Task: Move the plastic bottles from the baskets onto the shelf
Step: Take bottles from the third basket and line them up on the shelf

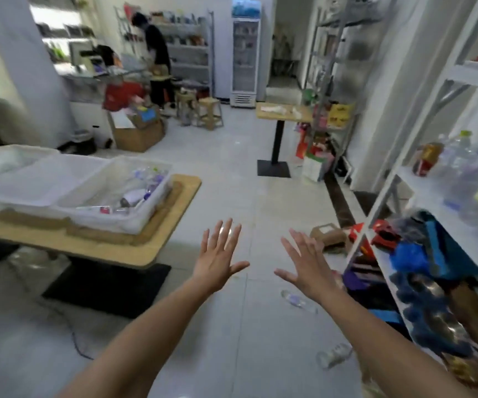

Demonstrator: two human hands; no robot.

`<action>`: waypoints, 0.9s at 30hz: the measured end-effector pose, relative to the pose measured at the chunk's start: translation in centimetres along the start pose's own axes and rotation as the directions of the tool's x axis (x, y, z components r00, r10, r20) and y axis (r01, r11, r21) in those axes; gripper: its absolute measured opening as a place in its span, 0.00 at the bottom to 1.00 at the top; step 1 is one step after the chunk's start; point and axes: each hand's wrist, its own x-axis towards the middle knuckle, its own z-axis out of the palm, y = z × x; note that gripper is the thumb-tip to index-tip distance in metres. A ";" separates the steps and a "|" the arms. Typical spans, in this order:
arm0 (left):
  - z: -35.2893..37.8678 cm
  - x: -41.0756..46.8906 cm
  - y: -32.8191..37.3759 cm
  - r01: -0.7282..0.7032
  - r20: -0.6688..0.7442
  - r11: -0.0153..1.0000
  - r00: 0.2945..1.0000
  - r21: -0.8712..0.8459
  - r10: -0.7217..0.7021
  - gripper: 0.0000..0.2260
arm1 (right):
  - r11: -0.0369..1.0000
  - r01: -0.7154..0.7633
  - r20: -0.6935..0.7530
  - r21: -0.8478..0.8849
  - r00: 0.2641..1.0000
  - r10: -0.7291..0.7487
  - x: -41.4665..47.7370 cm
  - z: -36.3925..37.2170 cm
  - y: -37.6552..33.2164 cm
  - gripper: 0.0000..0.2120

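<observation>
Both my hands are stretched out over the floor with fingers spread, holding nothing: my left hand (217,257) and my right hand (306,265). On a wooden table (157,251) to the left stand white plastic baskets; the nearest basket (146,214) holds several plastic bottles (134,196). The white shelf (421,196) runs along the right, with several clear bottles (459,159) standing on its middle level. Two clear bottles lie on the floor, one (298,301) below my right hand and one (334,354) nearer to me.
A small cardboard box (329,235) and red packets lie on the floor by the shelf's foot. A pedestal table (281,113) stands ahead, with wooden stools (209,112) and a fridge (245,53) behind. A person stands at the far counter.
</observation>
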 end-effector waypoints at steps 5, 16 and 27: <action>0.7 1.5 -7.0 0.319 0.044 0.946 0.947 -0.057 -0.317 0.39 | 0.970 0.241 0.000 0.011 0.970 -0.241 11.0 1.9 -3.1 0.39; 4.1 -0.3 -16.9 0.684 0.134 0.728 0.727 -0.048 -0.674 0.39 | 0.819 0.565 0.065 0.099 0.818 -0.572 25.7 8.0 -11.6 0.38; 6.3 7.0 -34.2 0.817 0.115 0.568 0.576 -0.097 -0.809 0.38 | 0.743 0.658 0.074 0.120 0.741 -0.668 42.1 12.6 -21.3 0.39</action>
